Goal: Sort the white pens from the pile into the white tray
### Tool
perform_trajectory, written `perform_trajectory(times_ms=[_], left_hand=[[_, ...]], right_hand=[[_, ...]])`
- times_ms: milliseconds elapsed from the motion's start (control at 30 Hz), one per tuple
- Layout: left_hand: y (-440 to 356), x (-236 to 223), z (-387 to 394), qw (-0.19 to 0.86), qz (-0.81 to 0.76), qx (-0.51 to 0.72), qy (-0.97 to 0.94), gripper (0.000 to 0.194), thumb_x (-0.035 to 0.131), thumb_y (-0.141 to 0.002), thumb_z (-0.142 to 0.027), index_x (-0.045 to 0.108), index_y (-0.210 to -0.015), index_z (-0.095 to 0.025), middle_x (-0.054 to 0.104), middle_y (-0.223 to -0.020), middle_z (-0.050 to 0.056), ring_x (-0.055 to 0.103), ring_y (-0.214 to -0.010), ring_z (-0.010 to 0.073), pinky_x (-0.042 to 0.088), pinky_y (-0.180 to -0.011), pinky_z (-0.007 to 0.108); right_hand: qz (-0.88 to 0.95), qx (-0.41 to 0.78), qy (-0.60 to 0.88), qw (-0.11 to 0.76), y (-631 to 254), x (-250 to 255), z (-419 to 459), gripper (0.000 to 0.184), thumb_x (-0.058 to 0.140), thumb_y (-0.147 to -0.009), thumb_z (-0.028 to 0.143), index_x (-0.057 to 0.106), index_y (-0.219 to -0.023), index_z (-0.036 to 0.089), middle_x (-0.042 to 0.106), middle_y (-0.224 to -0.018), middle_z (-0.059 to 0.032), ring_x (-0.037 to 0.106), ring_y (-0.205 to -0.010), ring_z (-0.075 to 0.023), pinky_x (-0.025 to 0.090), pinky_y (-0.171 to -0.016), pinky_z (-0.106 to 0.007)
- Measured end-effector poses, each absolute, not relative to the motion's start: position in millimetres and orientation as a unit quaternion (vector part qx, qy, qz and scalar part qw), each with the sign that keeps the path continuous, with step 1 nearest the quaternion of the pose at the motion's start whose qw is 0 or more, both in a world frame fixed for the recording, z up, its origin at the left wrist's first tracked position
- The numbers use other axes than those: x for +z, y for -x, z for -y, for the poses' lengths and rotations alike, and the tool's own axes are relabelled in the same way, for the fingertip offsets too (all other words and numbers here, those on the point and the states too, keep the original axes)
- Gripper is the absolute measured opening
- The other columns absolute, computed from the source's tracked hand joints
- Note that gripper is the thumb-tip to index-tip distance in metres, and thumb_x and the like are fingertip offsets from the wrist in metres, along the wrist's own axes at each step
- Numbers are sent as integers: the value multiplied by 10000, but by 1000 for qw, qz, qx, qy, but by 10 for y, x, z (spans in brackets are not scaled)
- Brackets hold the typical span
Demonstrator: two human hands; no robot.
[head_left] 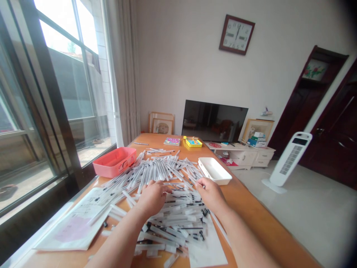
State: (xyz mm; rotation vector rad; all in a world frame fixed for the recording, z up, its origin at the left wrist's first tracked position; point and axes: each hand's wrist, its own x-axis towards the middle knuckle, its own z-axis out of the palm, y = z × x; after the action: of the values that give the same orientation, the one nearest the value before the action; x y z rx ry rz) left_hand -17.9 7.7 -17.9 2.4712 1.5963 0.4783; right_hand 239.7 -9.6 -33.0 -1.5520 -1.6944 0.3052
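Note:
A wide heap of clear plastic pen barrels (158, 169) is spread over the table, mixed with black pen parts (205, 212) and thin dark rods. My left hand (154, 196) rests at the middle of the heap, fingers curled down and closed; what they grip, if anything, is hidden. To its right, my right hand (211, 191) is pinched closed at the heap's edge, just in front of a white plastic tray (227, 180). Whatever lies between its thumb and finger is too small to name. More loose barrels and caps lie between my forearms.
A pink basket (111, 172) stands at the left table edge, near a printed sheet or bag (72, 227). White paper (209, 245) lies under the near parts. Farther back are a pen (141, 143), a colourful booklet (171, 141) and a yellow box (193, 143).

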Motion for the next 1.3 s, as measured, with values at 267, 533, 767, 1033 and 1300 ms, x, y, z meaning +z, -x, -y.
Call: perform_trajectory(times_ms=[267, 533, 767, 1033, 1300], left_hand=[[232, -169, -118, 61, -562, 220, -795, 376, 462, -823, -137, 745, -974, -332, 709, -1036, 26, 579, -1010, 255, 391, -821, 351], [294, -126, -124, 92, -593, 296, -743, 286, 468, -828, -186, 729, -891, -283, 731, -999, 35, 581, -986, 254, 363, -806, 341], [326, -77, -130, 113, -612, 336, -707, 248, 488, -814, -197, 720, -857, -273, 736, -935, 42, 582, -940, 255, 359, -780, 332], [318, -74, -120, 121, -613, 361, -692, 244, 499, -807, -173, 721, -833, -272, 731, -915, 34, 580, -915, 238, 365, -791, 320], [318, -130, -190, 171, -599, 414, -664, 237, 513, -807, -182, 708, -932, -237, 734, -958, 61, 622, -911, 233, 408, -787, 323]], right_hand=[[691, 88, 625, 353, -2242, -77, 31, 195, 514, -872, 314, 671, -802, 222, 673, -788, -8, 583, -744, -166, 373, -644, -244], [679, 108, 685, 241, -2162, -189, -674, 155, 588, -817, 286, 720, -773, 216, 695, -769, -29, 583, -700, -165, 340, -596, -243], [669, 109, 710, 192, -2037, -377, -1135, 93, 662, -752, 252, 748, -748, 218, 710, -771, -57, 596, -721, -183, 344, -618, -260], [676, 147, 696, 193, -1930, -440, -1321, 55, 689, -697, 226, 712, -653, 201, 680, -672, -30, 576, -661, -163, 343, -608, -254], [650, 226, 669, 280, -1866, -242, -1082, 100, 626, -737, 217, 615, -647, 176, 647, -648, -24, 557, -637, -141, 321, -545, -229]])
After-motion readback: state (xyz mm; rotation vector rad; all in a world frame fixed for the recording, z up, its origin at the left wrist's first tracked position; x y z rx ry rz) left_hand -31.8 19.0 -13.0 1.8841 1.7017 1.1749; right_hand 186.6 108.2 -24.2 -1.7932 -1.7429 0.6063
